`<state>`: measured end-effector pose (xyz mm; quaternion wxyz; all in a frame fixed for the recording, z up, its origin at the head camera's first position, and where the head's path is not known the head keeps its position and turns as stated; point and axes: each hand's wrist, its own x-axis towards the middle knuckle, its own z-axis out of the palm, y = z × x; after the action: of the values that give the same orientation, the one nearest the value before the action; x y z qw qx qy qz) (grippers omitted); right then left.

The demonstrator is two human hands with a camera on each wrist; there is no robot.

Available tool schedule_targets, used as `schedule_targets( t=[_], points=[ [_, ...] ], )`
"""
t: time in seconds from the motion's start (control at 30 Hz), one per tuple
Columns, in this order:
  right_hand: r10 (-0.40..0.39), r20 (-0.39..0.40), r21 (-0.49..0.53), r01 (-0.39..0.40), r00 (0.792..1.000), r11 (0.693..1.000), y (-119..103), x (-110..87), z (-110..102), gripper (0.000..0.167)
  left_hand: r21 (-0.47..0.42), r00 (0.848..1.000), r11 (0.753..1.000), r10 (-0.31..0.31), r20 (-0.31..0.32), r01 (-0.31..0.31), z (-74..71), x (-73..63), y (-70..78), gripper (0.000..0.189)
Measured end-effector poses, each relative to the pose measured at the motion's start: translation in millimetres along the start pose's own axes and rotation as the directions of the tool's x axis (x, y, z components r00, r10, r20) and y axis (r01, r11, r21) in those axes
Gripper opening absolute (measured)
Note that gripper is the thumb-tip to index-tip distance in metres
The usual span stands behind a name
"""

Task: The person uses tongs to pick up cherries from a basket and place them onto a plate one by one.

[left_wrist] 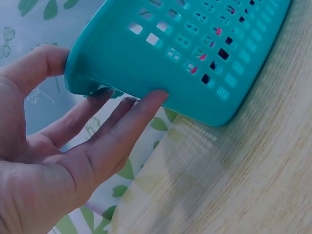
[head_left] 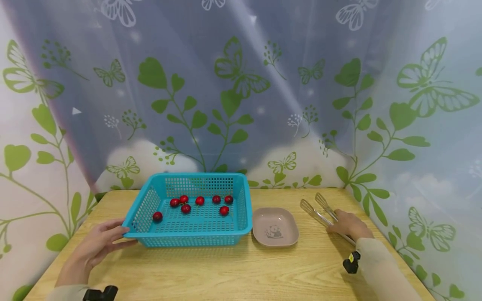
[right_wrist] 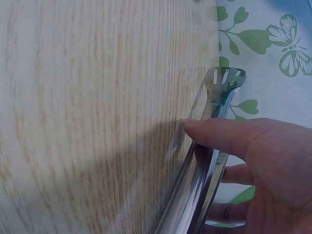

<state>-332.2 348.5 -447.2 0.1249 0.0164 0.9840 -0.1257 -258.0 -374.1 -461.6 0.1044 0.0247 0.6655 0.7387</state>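
A blue plastic basket (head_left: 188, 240) with perforated walls stands at the left of the table, with several red cherries (head_left: 185, 209) scattered on its floor. At its front left corner my left hand (head_left: 99, 244) grips the rim; in the left wrist view, one finger reaches over the edge and a fingertip presses the outer wall. My right hand (head_left: 350, 225) holds metal tongs (right_wrist: 195, 180) at the right, thumb across one arm and fingers along the other side. The slotted tong heads stand apart and point away from me. Whether the tongs touch the table I cannot tell.
Between basket and tongs sits a small square beige dish (head_left: 260, 238) with a panda print, close to the basket's right side. All of it rests on a light wooden table (head_left: 233, 276). Behind and beside the table hang curtains (head_left: 286, 104) with butterflies and leaves.
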Motion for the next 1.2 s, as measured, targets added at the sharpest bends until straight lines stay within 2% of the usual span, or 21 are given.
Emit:
schedule_targets(
  t=[0.23, 0.47, 0.77, 1.2],
  points=[
    [0.000, 0.003, 0.007, 0.000, 1.000, 1.000, 2, 2.7, -2, 0.084, -0.051, 1.000, 0.999, -0.002, -0.025, 0.001, 2.6, -2.9, 2.4, 0.025],
    [0.017, 0.004, 0.002, -0.017, 1.000, 1.000, 1, 2.3, -4, 0.084, -0.063, 0.999, 0.998, -0.001, -0.047, -0.002, 7.5, -4.7, 4.9, 0.026],
    [0.005, -0.017, -0.004, -0.006, 1.000, 1.000, 2, 3.8, -1, 0.082, -0.104, 1.000, 0.995, -0.013, -0.023, 0.011, 10.3, -7.0, 5.9, 0.026],
    [-0.090, -0.114, -0.025, 0.088, 0.989, 0.996, 6, 4.0, -2, 0.067, -0.107, 1.000, 0.994, -0.020, -0.019, 0.018, 9.5, -7.9, 7.5, 0.026]
  ],
)
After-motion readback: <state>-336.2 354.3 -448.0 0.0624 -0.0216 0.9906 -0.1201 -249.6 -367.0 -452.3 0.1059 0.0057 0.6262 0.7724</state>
